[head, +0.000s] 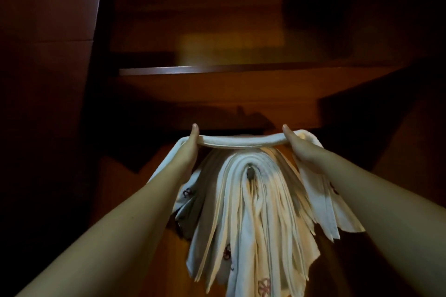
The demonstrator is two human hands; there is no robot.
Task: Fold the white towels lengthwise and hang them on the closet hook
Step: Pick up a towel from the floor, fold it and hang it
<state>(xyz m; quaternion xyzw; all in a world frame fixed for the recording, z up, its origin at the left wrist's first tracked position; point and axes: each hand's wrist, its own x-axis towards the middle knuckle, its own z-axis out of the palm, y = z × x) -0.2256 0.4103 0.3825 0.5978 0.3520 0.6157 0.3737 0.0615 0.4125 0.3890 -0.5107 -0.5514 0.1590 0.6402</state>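
Closet hook (249, 172) loaded with hung towels

A thick bundle of folded white towels (243, 219) drapes straight over the hook against the dark wooden closet wall (115, 190), their ends fanning downward; a wooden shelf (217, 70) runs across above.

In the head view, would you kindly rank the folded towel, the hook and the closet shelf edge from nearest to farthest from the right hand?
1. Folded towel: gripped by the right hand.
2. Hook: lower left of it, amid hung towels.
3. Closet shelf edge: well above, deeper inside.
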